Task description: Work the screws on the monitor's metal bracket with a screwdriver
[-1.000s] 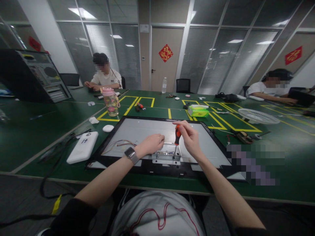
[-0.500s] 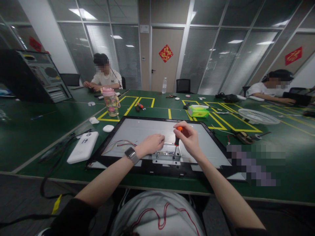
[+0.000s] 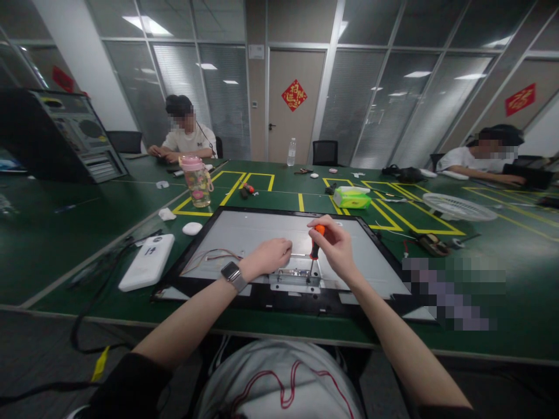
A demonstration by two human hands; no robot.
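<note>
A black-framed monitor panel (image 3: 244, 230) lies face down on the green table, its grey metal back up. My right hand (image 3: 336, 247) is closed round an orange and black screwdriver (image 3: 315, 247), held upright with its tip on a small metal bracket (image 3: 294, 278) near the panel's front edge. My left hand (image 3: 267, 256), a watch on its wrist, rests in a loose fist on the panel just left of the bracket; what its fingers hold is hidden. Thin coloured wires (image 3: 213, 254) run over the panel to the left.
A white box (image 3: 146, 262) and black cables lie left of the panel. A pink-lidded bottle (image 3: 196, 180), a green tissue pack (image 3: 351, 198), a white fan grille (image 3: 458, 206) and small tools lie farther back. Two other people sit at the far left and far right.
My right hand has closed further over the screwdriver handle, hiding most of it; the tool stays on the bracket. My left hand has not moved.
</note>
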